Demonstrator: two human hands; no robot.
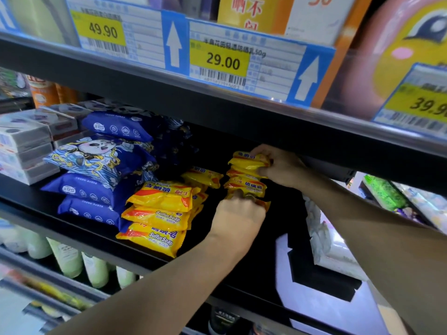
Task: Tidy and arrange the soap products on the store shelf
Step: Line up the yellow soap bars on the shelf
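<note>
The shelf (242, 262) I'm working is black, with blue packs (101, 165) piled at its left and the yellow soaps in the middle. The front stack (157, 213) of soaps lies three high near the edge, roughly squared, though its top pack is turned the other way, so I judge that part nearly done. Behind it a loose soap (203, 177) lies at an angle, not yet sorted. Further right is the rear stack (246, 184), which I'm building against the dark back of the shelf. My left hand (238, 213) steadies its base, fingers curled round the lowest packs. My right hand (280, 165) pinches the top soap (249, 160), thumb below and fingers over it, setting it on the pile. Left to do, I reckon: the loose one, and lining both stacks up
</note>
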